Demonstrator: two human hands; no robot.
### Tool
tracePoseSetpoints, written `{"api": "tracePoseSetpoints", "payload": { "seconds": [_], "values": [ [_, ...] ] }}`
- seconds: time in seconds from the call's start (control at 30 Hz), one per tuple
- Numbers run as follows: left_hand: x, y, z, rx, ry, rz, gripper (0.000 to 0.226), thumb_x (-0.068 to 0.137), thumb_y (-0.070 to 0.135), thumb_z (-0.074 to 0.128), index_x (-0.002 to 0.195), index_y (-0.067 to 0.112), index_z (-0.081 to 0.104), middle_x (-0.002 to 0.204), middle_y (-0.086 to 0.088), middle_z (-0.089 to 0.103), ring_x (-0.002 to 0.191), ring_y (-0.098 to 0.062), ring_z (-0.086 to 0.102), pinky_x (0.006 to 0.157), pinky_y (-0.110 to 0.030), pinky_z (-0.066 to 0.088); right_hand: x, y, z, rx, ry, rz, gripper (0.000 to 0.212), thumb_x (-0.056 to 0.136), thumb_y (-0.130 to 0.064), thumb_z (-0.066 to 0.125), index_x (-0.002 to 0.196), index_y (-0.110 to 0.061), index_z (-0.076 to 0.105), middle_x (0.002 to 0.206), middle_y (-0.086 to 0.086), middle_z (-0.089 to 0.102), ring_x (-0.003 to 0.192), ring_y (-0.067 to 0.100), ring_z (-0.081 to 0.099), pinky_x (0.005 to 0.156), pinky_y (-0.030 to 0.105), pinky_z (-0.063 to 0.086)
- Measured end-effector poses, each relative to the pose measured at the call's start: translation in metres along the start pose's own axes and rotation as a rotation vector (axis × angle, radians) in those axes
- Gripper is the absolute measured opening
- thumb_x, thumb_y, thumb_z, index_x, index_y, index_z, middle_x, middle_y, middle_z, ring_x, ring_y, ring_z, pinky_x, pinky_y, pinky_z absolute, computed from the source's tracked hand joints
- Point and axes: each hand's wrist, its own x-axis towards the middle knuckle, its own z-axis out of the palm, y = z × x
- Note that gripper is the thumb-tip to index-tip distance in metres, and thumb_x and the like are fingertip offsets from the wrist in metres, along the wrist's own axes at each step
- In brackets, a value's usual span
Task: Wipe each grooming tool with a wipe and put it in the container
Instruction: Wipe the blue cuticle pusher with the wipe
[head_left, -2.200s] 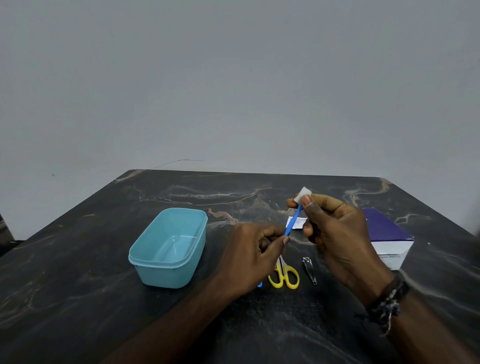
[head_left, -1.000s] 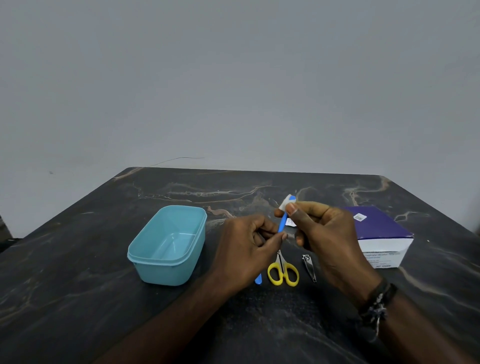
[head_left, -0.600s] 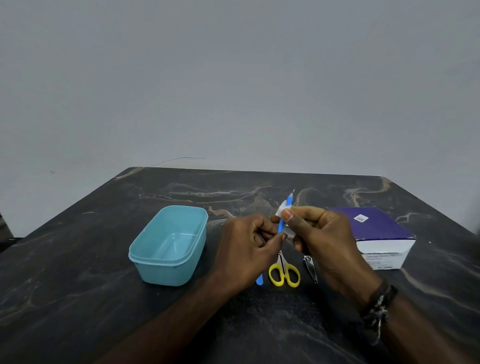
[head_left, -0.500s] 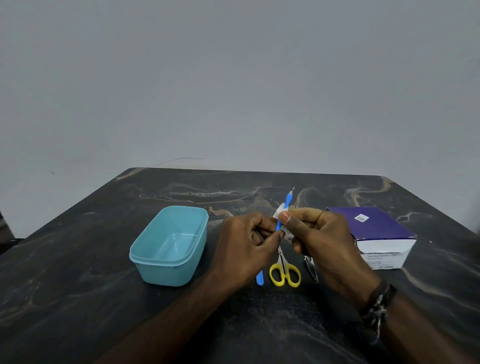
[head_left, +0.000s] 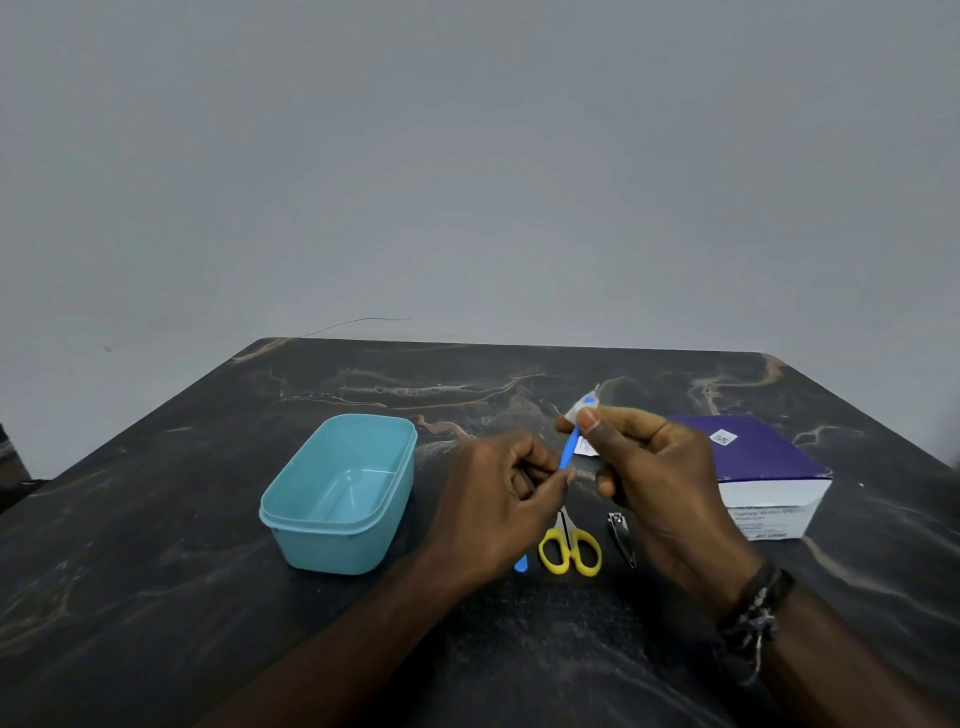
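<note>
My left hand (head_left: 498, 509) pinches the middle of a slim blue-handled grooming tool (head_left: 569, 449), which slants up to the right above the table. My right hand (head_left: 654, 478) pinches a small white wipe (head_left: 577, 410) around the tool's upper end, near its metal tip. The tool's lower blue end (head_left: 520, 564) pokes out beneath my left hand. Yellow-handled scissors (head_left: 570, 548) and a metal nail clipper (head_left: 622, 538) lie on the table below my hands. An empty light blue container (head_left: 340, 493) stands to the left.
A purple and white box (head_left: 763, 478) sits at the right on the dark marbled table (head_left: 156, 571). A torn white wipe packet (head_left: 587, 447) lies behind my hands. A plain grey wall rises beyond the table's far edge.
My right hand slid the wipe down the tool toward my left hand, baring the tip, and has now moved it back up to the upper end. The left hand's grip stayed.
</note>
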Motion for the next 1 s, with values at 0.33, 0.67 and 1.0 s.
{"api": "tracePoseSetpoints", "payload": {
  "seconds": [0.33, 0.67, 1.0],
  "values": [
    [0.0023, -0.0001, -0.0036, 0.031, 0.037, 0.017, 0.012, 0.083, 0.014, 0.073, 0.075, 0.020, 0.066, 0.043, 0.011, 0.054, 0.037, -0.004, 0.048, 0.041, -0.013, 0.036, -0.0035, 0.0037, 0.0031, -0.058, -0.060, 0.053, 0.016, 0.083, -0.019, 0.070, 0.093, -0.007, 0.074, 0.071, 0.004, 0.075, 0.037, 0.008, 0.050, 0.045, 0.022, 0.032],
    [0.0022, 0.0009, -0.0058, 0.089, 0.049, 0.057, 0.006, 0.083, 0.014, 0.072, 0.078, 0.014, 0.069, 0.045, 0.020, 0.054, 0.038, -0.003, 0.048, 0.042, -0.010, 0.033, -0.0044, 0.0048, 0.0047, -0.018, -0.081, 0.108, 0.026, 0.076, -0.025, 0.071, 0.093, -0.005, 0.073, 0.065, 0.004, 0.072, 0.038, 0.008, 0.050, 0.051, 0.024, 0.031],
    [-0.0004, 0.0038, -0.0021, 0.077, -0.008, 0.052, 0.008, 0.084, 0.016, 0.072, 0.080, 0.011, 0.069, 0.043, 0.022, 0.054, 0.037, 0.001, 0.050, 0.043, -0.007, 0.033, 0.0013, -0.0038, -0.0016, 0.117, 0.056, 0.096, 0.014, 0.088, -0.019, 0.065, 0.090, -0.007, 0.072, 0.094, 0.005, 0.077, 0.039, 0.005, 0.045, 0.042, 0.016, 0.036]
  ]
}}
